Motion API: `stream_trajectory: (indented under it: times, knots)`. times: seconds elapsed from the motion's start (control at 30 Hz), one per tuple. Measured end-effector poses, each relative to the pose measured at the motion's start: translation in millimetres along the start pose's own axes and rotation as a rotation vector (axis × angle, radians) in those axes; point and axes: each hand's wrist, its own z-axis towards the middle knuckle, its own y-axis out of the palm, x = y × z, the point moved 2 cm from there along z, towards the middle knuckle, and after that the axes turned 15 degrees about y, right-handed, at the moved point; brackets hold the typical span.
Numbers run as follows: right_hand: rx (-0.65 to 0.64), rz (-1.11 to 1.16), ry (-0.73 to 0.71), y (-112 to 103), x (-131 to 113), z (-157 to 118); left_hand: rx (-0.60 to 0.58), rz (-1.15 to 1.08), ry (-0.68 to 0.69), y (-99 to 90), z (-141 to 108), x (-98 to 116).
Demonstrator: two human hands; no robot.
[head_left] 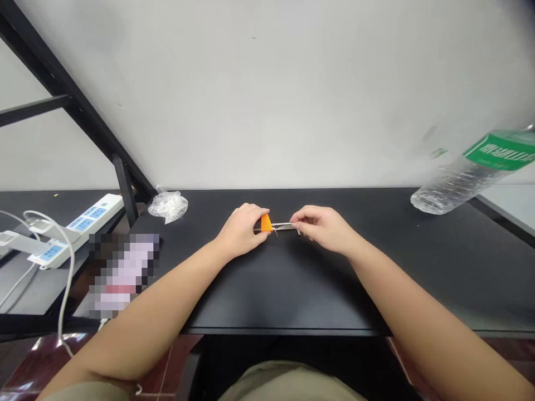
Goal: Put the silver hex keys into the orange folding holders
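Observation:
Above the middle of the black table, my left hand (246, 229) is closed around an orange hex key holder (266, 223), gripping it between thumb and fingers. Thin metal hex keys (283, 226) stick out of the holder to the right, and short bent ends point down. My right hand (320, 225) pinches the far end of the keys with thumb and fingertips. Its fingers hide how many keys it grips.
A crumpled clear plastic bag (168, 206) lies at the table's back left. On the right, a clear bottle with a green label (468, 172) appears tilted. A white power strip (79, 228) with cables and a pixelated phone-like object (125, 273) are on the left, by a black metal frame (83, 111).

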Motion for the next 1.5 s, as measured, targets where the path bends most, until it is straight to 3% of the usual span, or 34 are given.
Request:
stream_trajectory:
  times: [0.17,0.33,0.43,0.63,0.83,0.97,1.07,1.2,1.23,1.33,1.5]
  knots:
    - [-0.129,0.272,0.183,9.8,4.7,3.5,0.008,0.053,0.052,0.9,0.4,5.3]
    - [-0.253,0.584,0.216,32.0,-1.4,5.7,0.008,0.055,0.078,2.8,1.9,10.7]
    - [-0.180,0.546,0.195,35.3,-2.0,7.9,0.013,0.029,0.069,3.8,2.1,11.4]
    - [0.042,0.302,0.176,15.4,5.9,7.3,0.080,0.037,-0.032,1.8,-0.3,5.0]
    - [0.057,0.266,0.131,27.6,2.3,2.1,0.107,0.064,-0.038,2.6,-0.6,5.4]
    - [-0.076,0.335,0.129,46.8,-4.4,-0.7,0.097,0.057,-0.004,2.3,0.3,9.0]
    - [-0.125,0.225,0.097,45.7,-6.5,-1.5,0.072,0.050,-0.006,0.9,0.7,9.2]
    - [0.148,-0.101,-0.046,20.3,3.1,4.7,0.038,0.046,-0.035,-0.8,1.4,8.1]
    - [0.164,-0.243,-0.089,15.2,7.1,7.1,0.032,0.041,-0.035,-0.9,1.7,7.9]
    - [0.114,-0.553,-0.137,8.2,19.1,12.7,0.024,0.022,-0.037,-0.4,2.1,7.2]
    - [0.134,-0.798,-0.136,15.0,18.3,8.4,0.017,-0.002,-0.025,1.3,1.8,5.6]
